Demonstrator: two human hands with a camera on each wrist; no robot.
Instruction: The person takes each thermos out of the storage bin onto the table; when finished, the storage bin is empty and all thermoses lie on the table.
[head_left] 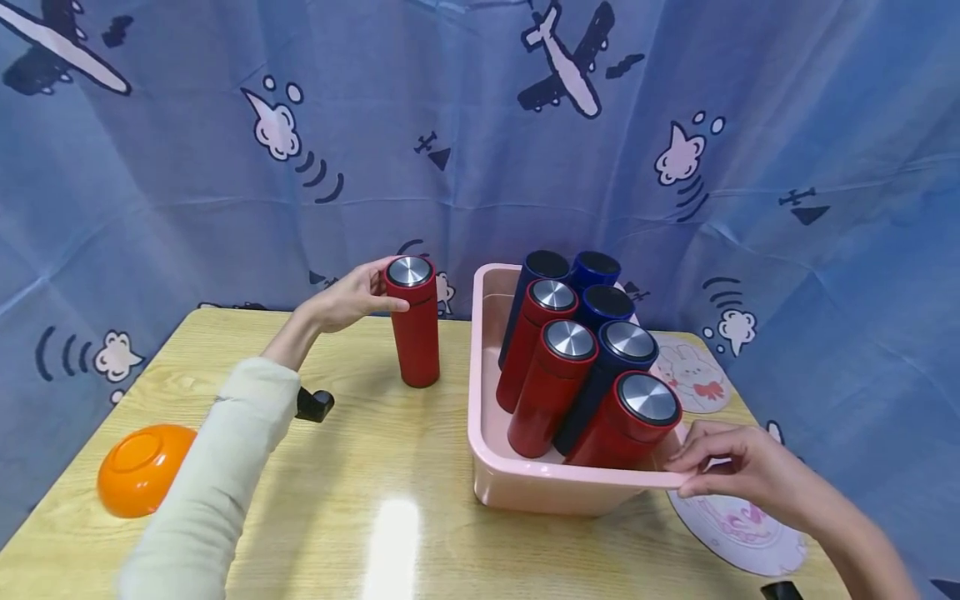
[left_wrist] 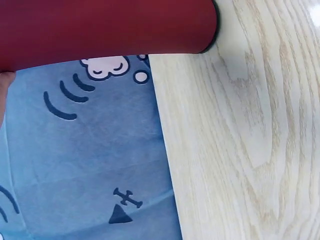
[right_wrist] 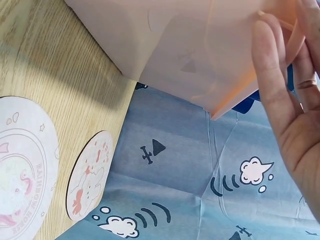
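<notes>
My left hand (head_left: 348, 297) grips a red thermos bottle (head_left: 416, 333) with a silver-topped lid, its fingers and thumb around the upper part. The bottle stands nearly upright left of a pink plastic bin (head_left: 525, 492); in the left wrist view its dark base (left_wrist: 216, 27) is right at the wood. At the bin's near right corner, my right hand (head_left: 738, 467) pinches the rim between thumb and fingers. Inside the bin lean three red bottles, among them a front one (head_left: 626, 421), and several dark blue bottles, one with a silver lid (head_left: 628, 343).
An upturned orange bowl (head_left: 142, 471) lies at the table's left. Right of the bin are a round rabbit-print mat (head_left: 697, 379) and a round pink-and-white mat (head_left: 750, 533). A black object (head_left: 313, 405) shows beside the left sleeve. Behind the table hangs a blue curtain (head_left: 450, 125).
</notes>
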